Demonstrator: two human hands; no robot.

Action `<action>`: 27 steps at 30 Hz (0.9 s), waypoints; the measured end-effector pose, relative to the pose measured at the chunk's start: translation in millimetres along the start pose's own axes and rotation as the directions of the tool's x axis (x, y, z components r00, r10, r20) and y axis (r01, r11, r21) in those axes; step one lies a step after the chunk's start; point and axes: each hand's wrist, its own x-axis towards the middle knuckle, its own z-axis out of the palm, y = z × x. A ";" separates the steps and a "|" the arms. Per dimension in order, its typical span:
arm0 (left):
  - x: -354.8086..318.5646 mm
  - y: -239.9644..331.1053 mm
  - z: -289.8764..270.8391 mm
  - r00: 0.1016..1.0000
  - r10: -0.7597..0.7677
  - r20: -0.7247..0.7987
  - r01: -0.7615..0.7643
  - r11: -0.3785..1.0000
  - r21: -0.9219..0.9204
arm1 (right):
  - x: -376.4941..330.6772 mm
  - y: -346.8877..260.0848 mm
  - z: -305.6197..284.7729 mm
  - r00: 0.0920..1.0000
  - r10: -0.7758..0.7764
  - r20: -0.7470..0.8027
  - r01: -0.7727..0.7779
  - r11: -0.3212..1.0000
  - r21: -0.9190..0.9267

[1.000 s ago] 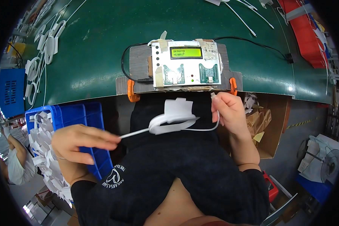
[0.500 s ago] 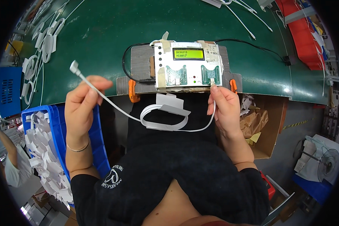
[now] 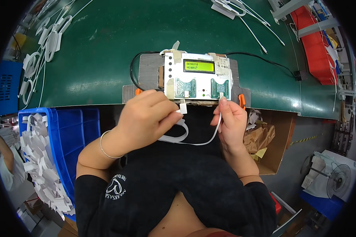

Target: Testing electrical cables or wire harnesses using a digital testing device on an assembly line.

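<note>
A white tester box (image 3: 197, 87) with a lit yellow-green display and two green circuit boards sits at the table's near edge. My left hand (image 3: 148, 118) is closed on one end of a white cable (image 3: 201, 143), its pale plug (image 3: 183, 107) just below the left board's socket; whether it touches is unclear. My right hand (image 3: 231, 120) pinches the cable's other end at the right board's socket. The coiled middle of the cable, wrapped in a white paper band, hangs below the box, partly hidden by my left hand. A green light shows between the boards.
Coiled white cables lie on the green table (image 3: 118, 23) at the far left and far right. A blue crate (image 3: 77, 130) of paper scraps stands left, a cardboard box (image 3: 281, 138) with brown paper right. Orange clamps (image 3: 241, 101) flank the tester. Another person's arm (image 3: 4, 148) shows far left.
My left hand has moved right with the cable end, from the left up to the tester's left socket. My right hand stays at the right socket. The view has shifted slightly.
</note>
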 end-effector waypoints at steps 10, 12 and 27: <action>0.0 2.2 19.5 0.999 -0.032 0.025 0.024 0.964 0.267 | 6.1 8.3 -4.3 0.997 -0.052 0.056 0.049 0.997 0.053; -1.4 5.2 21.0 0.999 -0.036 0.040 0.025 0.964 0.263 | 7.1 10.1 -5.6 0.995 -0.069 0.069 0.065 0.996 0.054; 4.4 4.8 22.4 0.996 -0.080 -0.029 0.084 0.977 0.197 | 10.6 14.6 -15.0 0.978 -0.096 0.185 0.099 0.995 -0.009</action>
